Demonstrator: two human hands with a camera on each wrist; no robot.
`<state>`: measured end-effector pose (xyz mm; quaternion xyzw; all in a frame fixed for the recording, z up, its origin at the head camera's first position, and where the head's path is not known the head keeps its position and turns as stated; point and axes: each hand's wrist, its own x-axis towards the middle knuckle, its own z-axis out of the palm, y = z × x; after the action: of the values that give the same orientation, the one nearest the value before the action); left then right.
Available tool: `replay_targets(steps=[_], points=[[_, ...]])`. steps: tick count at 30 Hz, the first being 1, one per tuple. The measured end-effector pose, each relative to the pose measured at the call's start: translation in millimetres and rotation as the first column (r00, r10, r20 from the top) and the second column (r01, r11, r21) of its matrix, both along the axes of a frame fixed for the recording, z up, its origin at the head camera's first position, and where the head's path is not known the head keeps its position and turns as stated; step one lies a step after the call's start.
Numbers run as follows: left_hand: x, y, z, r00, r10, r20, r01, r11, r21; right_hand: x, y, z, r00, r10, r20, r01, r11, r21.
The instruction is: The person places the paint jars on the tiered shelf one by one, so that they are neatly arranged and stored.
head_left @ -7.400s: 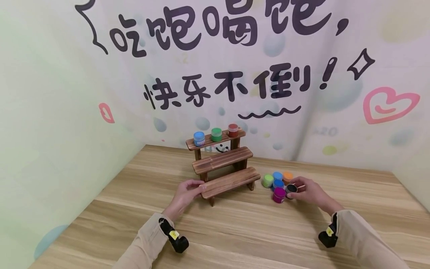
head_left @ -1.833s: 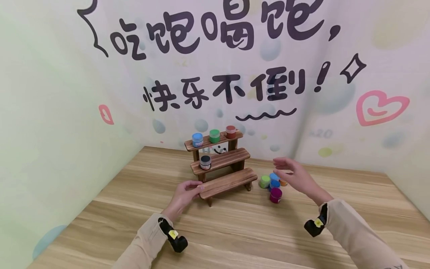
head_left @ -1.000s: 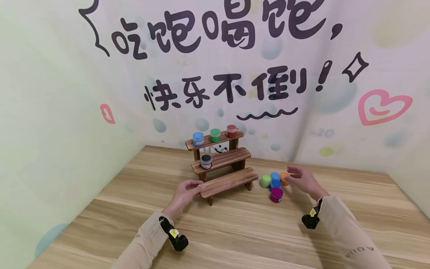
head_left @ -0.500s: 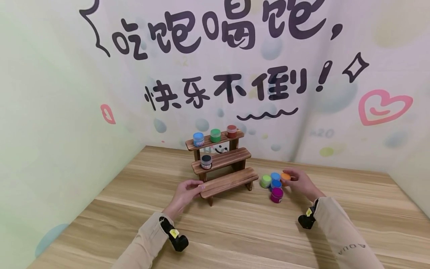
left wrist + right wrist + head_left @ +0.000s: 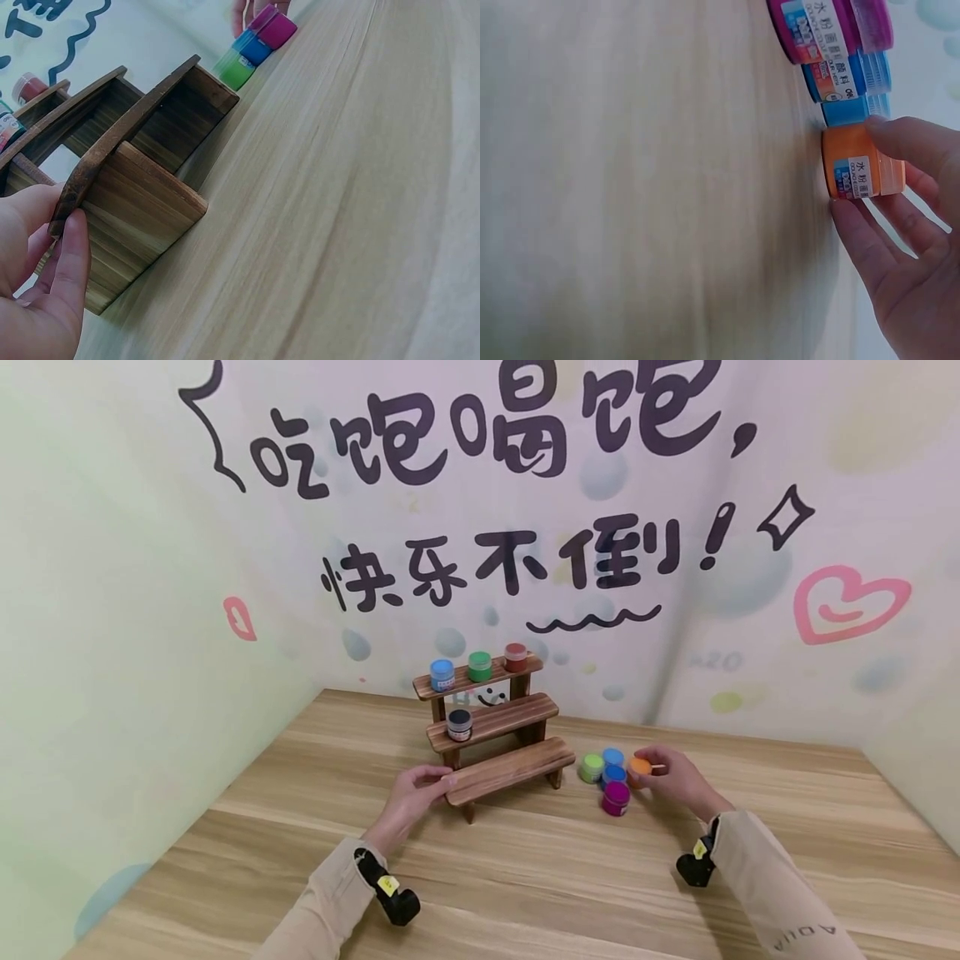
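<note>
The right hand [image 5: 677, 781] pinches a small orange cylindrical plastic paint jar [image 5: 847, 152] between thumb and fingers, at the wood-grain counter [image 5: 525, 877] just beside a round dark-blue plastic jar [image 5: 613, 776]; whether its base touches the surface is hard to tell. The left hand [image 5: 411, 797] grips the near left end of the lowest board of a brown three-tier wooden rack [image 5: 517, 768]. The orange jar is probably light, stiff and slightly slippery, best held by opposite sides of its body rather than the lid [image 5: 890, 176] alone.
</note>
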<state>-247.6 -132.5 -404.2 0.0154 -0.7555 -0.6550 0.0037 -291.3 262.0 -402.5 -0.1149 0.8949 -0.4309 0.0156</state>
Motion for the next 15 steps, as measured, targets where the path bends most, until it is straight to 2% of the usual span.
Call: replay_targets(steps=[10, 15], points=[[2.0, -0.6, -1.2, 1.0, -0.003, -0.008, 0.003, 1.0, 0.003, 9.3, -4.3, 0.8, 1.0, 0.02, -0.001, -0.02, 1.0, -0.008], [1.6, -0.1, -0.7, 1.0, -0.003, -0.012, 0.003, 1.0, 0.005, 12.0, -4.4, 5.7, 0.999, -0.038, 0.006, 0.037, 0.998, 0.043]])
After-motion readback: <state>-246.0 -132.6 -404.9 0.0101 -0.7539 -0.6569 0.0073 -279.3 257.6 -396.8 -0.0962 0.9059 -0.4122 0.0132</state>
